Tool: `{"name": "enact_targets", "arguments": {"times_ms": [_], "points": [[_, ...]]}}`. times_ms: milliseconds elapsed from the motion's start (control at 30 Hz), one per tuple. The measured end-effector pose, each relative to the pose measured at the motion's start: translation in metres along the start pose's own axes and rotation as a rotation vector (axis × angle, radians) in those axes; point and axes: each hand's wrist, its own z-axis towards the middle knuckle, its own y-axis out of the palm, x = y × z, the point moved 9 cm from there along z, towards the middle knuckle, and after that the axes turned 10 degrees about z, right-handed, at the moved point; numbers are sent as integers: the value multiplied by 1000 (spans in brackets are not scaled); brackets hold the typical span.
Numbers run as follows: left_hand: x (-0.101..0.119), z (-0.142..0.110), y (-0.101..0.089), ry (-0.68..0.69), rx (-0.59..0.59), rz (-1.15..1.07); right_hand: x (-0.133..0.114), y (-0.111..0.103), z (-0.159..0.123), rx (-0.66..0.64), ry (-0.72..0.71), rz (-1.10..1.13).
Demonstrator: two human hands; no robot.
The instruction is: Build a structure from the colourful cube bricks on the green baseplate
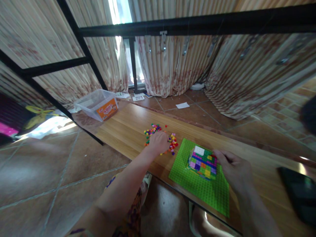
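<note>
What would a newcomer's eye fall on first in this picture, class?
Probably the bright green board on the wooden table, with a patchwork of coloured bricks on it and the right hand at the patchwork's right edge. Next, the loose bricks scattered left of the board, around the left hand.

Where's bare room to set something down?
Best: the light-brown wooden tabletop between the translucent plastic bin and the loose multicoloured plastic bricks. A smaller patch lies between the right hand and the flat black object. Crowded: the bricks around the left hand, and the multicoloured brick build on the green studded baseplate.
</note>
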Motion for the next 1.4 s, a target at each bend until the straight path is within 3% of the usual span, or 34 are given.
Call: {"name": "enact_targets", "arguments": {"times_ms": [233,467,767,867,967,1133,1267,1400], "points": [[2,2,0,-7,26,-37,3,2,0,-17,1,-10],[4,4,5,-13,-19,-72,1,2,-2,-20,10,8],[-5,7,0,-10,52,-112,-4,0,-2,13,-14,43],[-2,9,-11,54,94,-349,-14,-4,-5,72,-52,120],[16,6,-16,177,52,-801,-32,-7,-10,154,-174,231],[60,-5,-13,272,-137,-1354,-59,11,-21,33,-321,360],[84,-11,-11,293,-223,-1490,-67,23,-27,-77,-338,407],[97,-12,-10,306,-258,-1554,-65,21,-28,-77,-337,426]]}}
